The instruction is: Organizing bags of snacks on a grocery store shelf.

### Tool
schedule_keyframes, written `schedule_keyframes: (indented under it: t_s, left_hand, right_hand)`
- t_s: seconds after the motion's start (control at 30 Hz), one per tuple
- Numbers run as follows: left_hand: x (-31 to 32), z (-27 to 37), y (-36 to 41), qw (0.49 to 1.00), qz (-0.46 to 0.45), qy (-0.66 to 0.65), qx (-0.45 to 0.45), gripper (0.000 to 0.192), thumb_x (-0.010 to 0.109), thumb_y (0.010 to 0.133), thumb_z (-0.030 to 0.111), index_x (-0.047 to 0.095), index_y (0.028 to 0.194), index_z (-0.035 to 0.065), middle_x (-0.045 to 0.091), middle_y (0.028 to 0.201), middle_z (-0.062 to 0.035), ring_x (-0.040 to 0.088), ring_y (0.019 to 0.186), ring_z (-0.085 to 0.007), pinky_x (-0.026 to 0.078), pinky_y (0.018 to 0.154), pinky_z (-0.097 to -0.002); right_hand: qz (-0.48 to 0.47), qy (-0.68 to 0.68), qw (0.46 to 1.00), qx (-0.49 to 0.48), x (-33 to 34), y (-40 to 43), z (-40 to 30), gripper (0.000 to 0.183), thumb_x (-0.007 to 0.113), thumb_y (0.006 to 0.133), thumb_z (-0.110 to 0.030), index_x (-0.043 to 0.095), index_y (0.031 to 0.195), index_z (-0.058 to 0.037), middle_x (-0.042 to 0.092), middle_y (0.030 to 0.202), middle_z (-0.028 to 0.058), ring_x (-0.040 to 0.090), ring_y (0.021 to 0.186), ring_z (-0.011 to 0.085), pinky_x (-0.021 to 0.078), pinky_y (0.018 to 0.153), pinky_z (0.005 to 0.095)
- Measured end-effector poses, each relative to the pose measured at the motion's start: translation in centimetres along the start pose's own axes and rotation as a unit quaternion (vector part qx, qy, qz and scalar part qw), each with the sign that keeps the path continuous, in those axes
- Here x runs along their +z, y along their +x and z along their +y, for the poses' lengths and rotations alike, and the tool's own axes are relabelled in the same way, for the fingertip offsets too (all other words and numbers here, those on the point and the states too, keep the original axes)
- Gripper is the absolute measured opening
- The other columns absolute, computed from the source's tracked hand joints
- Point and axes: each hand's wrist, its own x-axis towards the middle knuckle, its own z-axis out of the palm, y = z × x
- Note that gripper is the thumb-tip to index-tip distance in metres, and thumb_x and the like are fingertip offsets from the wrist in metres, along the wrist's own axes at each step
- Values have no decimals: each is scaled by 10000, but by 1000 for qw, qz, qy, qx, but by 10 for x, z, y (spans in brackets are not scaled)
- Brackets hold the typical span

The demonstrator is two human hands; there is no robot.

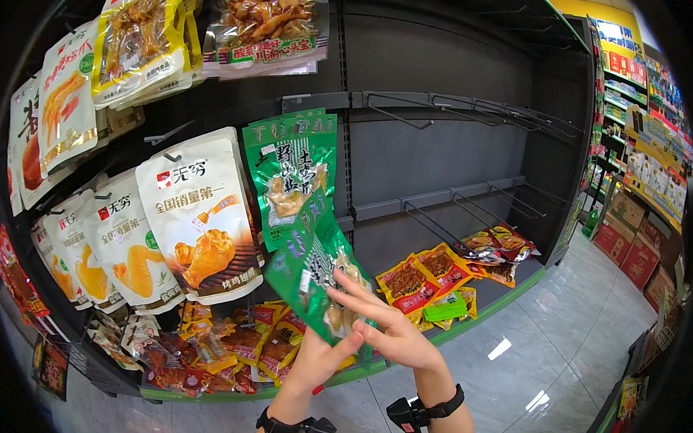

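Note:
A green plastic snack packet (315,284) with a clear window showing pale chicken-feet pieces is tilted before me. My left hand (317,353) holds it from below, its fingers largely hidden behind the packet. My right hand (397,331) lies against the packet's front with fingers spread, the thumb near its lower right part. Just behind and above, similar green packets (290,174) hang in a stack from the display rack. To their left hangs a large white pouch (200,223) with a roast chicken picture.
More white pouches (131,243) hang at left. Bare metal hooks (401,118) jut out at right. Red-and-yellow packets (416,276) and a bright green tag (445,307) lie on the bottom shelf (492,302). Cardboard boxes (632,243) stand across the tiled floor (489,382).

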Motion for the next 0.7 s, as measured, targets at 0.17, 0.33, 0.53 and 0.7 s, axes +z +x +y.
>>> schedule_keyframes:
  t_s: [0.17,0.33,0.53,0.7]
  left_hand:
    - [0,8,0,989,136,-15,-50,312,466,840,116,405,1127,8,464,1070,-43,442,953,-104,358,805,-247]
    - [-8,10,1,984,167,-10,-58,204,469,847,159,495,987,12,517,908,-8,462,808,-71,370,700,-211]
    - [-15,6,1,981,181,30,-65,162,480,844,179,510,866,22,492,774,26,423,687,-50,338,612,-197]
    - [-21,3,2,973,215,-26,-78,158,494,835,174,519,862,21,506,778,22,434,693,-55,347,624,-203]
  right_hand:
    - [-6,-66,998,-9,2,3,3,369,485,814,-200,460,1166,-91,279,1313,112,143,1255,258,99,1002,377]
    - [16,-49,999,-3,-4,1,8,341,511,801,-177,496,1132,-97,285,1310,114,129,1258,256,121,998,379]
    - [65,-65,996,-4,-9,-1,15,403,547,775,-148,461,1166,-102,183,1347,134,116,1261,255,143,991,367]
    - [178,-81,981,0,-8,2,19,489,545,768,-98,359,1216,-28,207,1333,150,154,1249,253,159,988,347]
